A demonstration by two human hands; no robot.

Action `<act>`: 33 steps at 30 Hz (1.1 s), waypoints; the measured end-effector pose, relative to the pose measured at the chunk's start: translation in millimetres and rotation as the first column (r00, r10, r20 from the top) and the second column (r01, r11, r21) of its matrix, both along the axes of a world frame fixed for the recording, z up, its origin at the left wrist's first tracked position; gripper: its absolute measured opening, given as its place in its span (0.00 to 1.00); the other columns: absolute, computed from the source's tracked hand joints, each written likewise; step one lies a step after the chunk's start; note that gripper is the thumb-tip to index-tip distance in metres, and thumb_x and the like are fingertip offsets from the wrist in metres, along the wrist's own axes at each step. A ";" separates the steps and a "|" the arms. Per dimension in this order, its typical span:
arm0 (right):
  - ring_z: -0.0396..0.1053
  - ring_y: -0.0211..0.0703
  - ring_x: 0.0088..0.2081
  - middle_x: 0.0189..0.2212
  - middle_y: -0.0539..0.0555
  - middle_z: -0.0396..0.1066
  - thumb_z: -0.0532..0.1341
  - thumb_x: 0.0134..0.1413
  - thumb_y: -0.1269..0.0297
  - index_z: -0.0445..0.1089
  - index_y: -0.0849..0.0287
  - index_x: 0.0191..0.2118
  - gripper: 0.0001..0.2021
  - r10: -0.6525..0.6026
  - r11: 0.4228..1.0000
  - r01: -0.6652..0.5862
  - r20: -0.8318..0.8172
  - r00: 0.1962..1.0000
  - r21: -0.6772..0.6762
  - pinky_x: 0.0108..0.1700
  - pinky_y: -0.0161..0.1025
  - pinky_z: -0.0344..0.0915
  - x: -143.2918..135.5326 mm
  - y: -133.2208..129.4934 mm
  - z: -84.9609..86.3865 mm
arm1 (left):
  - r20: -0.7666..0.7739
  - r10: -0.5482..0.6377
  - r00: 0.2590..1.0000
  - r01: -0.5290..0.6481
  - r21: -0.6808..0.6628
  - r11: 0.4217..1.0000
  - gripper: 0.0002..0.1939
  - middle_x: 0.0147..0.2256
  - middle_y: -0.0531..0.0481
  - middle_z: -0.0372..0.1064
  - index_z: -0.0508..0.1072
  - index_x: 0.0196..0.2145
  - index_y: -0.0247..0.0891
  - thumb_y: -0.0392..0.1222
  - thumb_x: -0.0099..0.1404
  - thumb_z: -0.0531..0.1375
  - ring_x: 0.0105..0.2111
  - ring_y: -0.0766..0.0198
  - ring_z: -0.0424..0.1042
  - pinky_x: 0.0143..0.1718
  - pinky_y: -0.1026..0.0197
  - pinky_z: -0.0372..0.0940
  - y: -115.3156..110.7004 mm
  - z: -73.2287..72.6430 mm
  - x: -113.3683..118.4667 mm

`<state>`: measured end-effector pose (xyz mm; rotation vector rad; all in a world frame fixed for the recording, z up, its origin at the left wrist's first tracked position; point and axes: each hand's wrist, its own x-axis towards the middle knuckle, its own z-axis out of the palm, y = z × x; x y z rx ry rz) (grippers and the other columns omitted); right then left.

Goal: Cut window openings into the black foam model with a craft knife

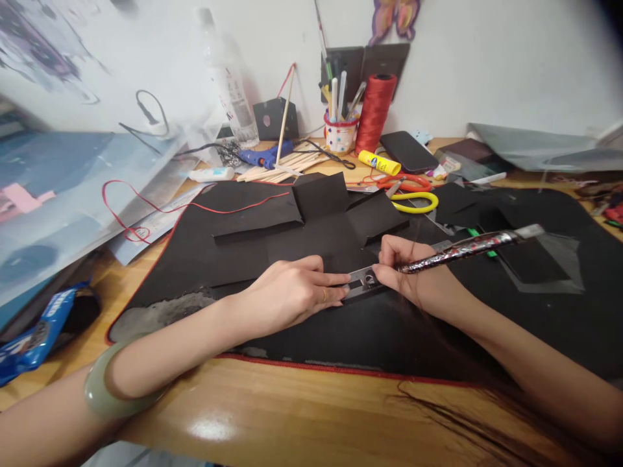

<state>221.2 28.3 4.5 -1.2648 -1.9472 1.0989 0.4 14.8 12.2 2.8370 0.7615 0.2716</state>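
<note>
My left hand (294, 292) lies with its fingers stretched out, their tips pressing on a small clear ruler (357, 283) with cut-out shapes. The ruler lies on a black sheet of card (316, 237) that has folded flaps standing up at its far side and sides. My right hand (403, 269) is closed around a pen (462, 251) with a dark, patterned barrel. Its lower end is hidden by my fingers, at the right part of the ruler. Loose strands of hair hang across the right forearm.
A black mat (389, 350) with red edging covers the desk (272, 402). Behind the card stand yellow-and-orange scissors (416, 202), a glue stick (379, 162), a red thread spool (376, 113), a pen cup (341, 133), a blue glue gun (265, 157) and a bottle (233, 97).
</note>
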 end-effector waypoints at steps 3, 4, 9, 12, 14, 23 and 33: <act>0.46 0.31 0.19 0.16 0.43 0.47 0.55 0.43 0.72 0.49 0.57 0.20 0.11 -0.029 0.999 0.029 -0.010 1.000 0.030 0.20 0.32 0.45 -1.0 -1.2 0.6 | 0.016 -0.019 1.000 0.019 0.019 1.000 0.14 0.50 0.52 0.64 0.70 0.45 0.39 0.40 0.67 0.49 0.35 0.66 0.63 0.34 0.65 0.63 -0.4 1.4 0.4; 0.46 0.31 0.19 0.16 0.43 0.47 0.55 0.43 0.73 0.49 0.56 0.20 0.12 -0.042 0.998 0.042 -0.008 0.999 0.045 0.20 0.32 0.45 -1.5 -1.7 0.6 | 0.022 -0.026 0.999 0.026 0.021 0.999 0.13 0.50 0.52 0.64 0.70 0.45 0.38 0.39 0.67 0.49 0.35 0.66 0.63 0.34 0.66 0.63 -0.6 1.8 0.5; 0.48 0.31 0.19 0.17 0.44 0.49 0.55 0.47 0.70 0.50 0.57 0.22 0.11 -0.086 0.988 0.078 0.060 0.995 0.130 0.21 0.32 0.46 -1.9 -3.2 -2.0 | 0.020 -0.002 1.000 0.002 -0.006 1.000 0.13 0.51 0.54 0.63 0.70 0.45 0.40 0.40 0.67 0.49 0.35 0.66 0.63 0.34 0.65 0.63 -0.3 0.2 -0.1; 0.48 0.31 0.19 0.17 0.44 0.50 0.55 0.48 0.67 0.51 0.57 0.22 0.10 -0.072 0.980 0.048 0.117 0.990 0.191 0.21 0.32 0.46 -1.1 -2.3 -3.6 | 0.014 0.002 1.000 -0.003 0.003 1.000 0.14 0.51 0.56 0.63 0.70 0.45 0.42 0.42 0.67 0.49 0.35 0.66 0.62 0.34 0.65 0.64 0.3 -2.6 -2.0; 0.48 0.31 0.20 0.17 0.44 0.50 0.55 0.49 0.66 0.52 0.57 0.23 0.10 -0.033 0.984 0.013 0.113 0.993 0.175 0.21 0.32 0.46 -0.8 -1.3 -3.4 | 0.020 -0.004 1.000 0.004 0.016 1.000 0.14 0.51 0.55 0.63 0.70 0.46 0.42 0.42 0.67 0.49 0.36 0.67 0.62 0.36 0.65 0.63 0.4 -3.8 -3.1; 0.46 0.31 0.20 0.17 0.43 0.48 0.55 0.47 0.69 0.50 0.57 0.22 0.10 -0.062 0.986 0.053 0.054 0.997 0.156 0.21 0.32 0.44 -0.8 -1.4 -3.4 | 0.057 -0.007 0.998 0.005 0.027 1.000 0.14 0.50 0.54 0.64 0.70 0.45 0.42 0.42 0.67 0.49 0.34 0.67 0.62 0.35 0.67 0.63 -0.7 -5.1 -2.1; 0.47 0.31 0.20 0.17 0.44 0.49 0.55 0.47 0.69 0.50 0.57 0.22 0.11 -0.050 0.985 0.037 0.070 0.996 0.167 0.21 0.32 0.46 0.0 -1.3 -3.6 | 0.056 -0.013 0.998 0.011 0.030 1.000 0.13 0.50 0.52 0.65 0.70 0.45 0.42 0.42 0.67 0.49 0.34 0.68 0.63 0.35 0.67 0.63 -0.2 -5.2 -3.5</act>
